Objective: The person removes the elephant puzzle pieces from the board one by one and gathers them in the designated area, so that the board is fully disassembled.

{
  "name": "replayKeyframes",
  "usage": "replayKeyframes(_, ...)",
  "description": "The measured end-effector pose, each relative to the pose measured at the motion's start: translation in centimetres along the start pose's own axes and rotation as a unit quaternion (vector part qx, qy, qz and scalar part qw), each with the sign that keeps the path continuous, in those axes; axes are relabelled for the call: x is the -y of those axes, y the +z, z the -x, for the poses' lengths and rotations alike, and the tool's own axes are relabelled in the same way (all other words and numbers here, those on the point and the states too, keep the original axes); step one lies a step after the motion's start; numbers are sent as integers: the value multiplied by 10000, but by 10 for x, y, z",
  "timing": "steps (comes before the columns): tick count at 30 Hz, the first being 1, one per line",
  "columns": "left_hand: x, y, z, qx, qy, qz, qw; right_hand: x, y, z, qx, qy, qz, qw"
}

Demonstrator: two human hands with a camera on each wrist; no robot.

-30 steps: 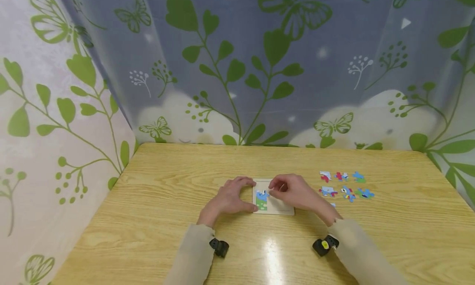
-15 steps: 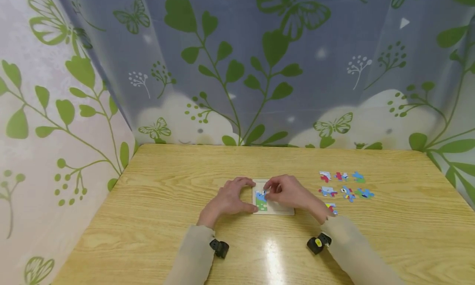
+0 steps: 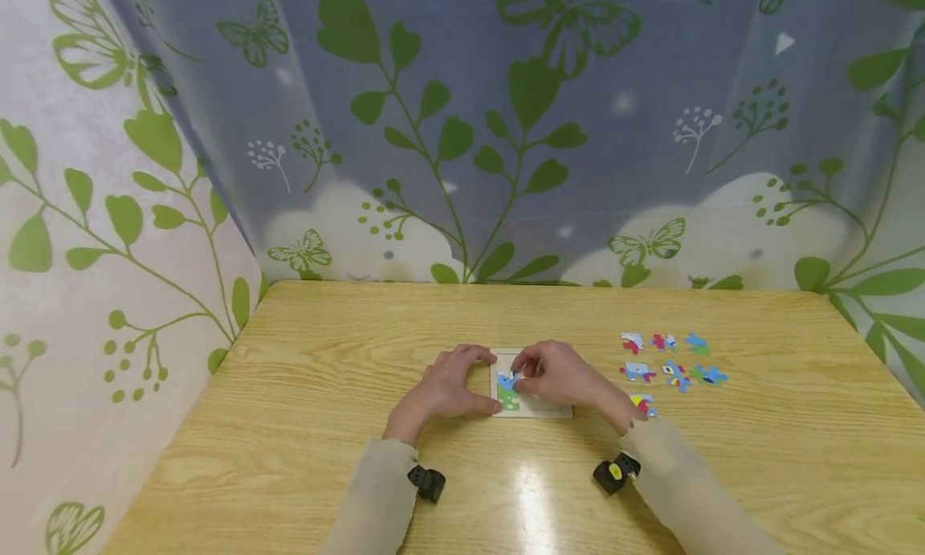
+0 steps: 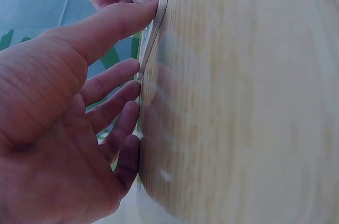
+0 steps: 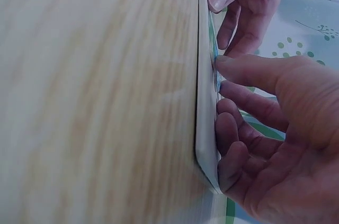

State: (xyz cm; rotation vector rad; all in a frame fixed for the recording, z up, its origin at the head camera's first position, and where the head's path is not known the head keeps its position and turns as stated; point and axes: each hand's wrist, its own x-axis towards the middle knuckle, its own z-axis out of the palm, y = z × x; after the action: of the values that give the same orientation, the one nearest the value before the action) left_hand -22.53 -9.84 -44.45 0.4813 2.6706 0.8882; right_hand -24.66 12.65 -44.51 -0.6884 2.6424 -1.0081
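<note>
A pale jigsaw tray (image 3: 545,409) lies on the table, with blue and green puzzle pieces (image 3: 508,401) along its left side. My left hand (image 3: 450,385) spans the tray's left edge, thumb at the near corner and forefinger at the far one. In the left wrist view the fingers of this left hand (image 4: 58,113) look relaxed, their tips low by the table. My right hand (image 3: 560,373) pinches a small puzzle piece (image 3: 515,375) over the tray's left part, mostly hidden by the fingers. In the right wrist view, a blue edge shows between thumb and forefinger of this right hand (image 5: 265,123).
To the right of the tray lie several loose puzzle pieces (image 3: 677,376) in rows. A yellow and red piece (image 3: 641,404) sits close to the right forearm. Behind the wooden table (image 3: 325,330) hangs a leaf-patterned curtain (image 3: 433,137).
My right hand has moved slightly left across the tray with the pinched piece, uncovering the yellow and red piece near its wrist. The left hand has stayed in place.
</note>
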Motion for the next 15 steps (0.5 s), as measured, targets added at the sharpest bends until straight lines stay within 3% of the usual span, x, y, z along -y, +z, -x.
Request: replayKeyframes(15, -1, 0, -1, 4, -51, -2, 10000, 0, 2, 0, -107, 4, -206, 9997)
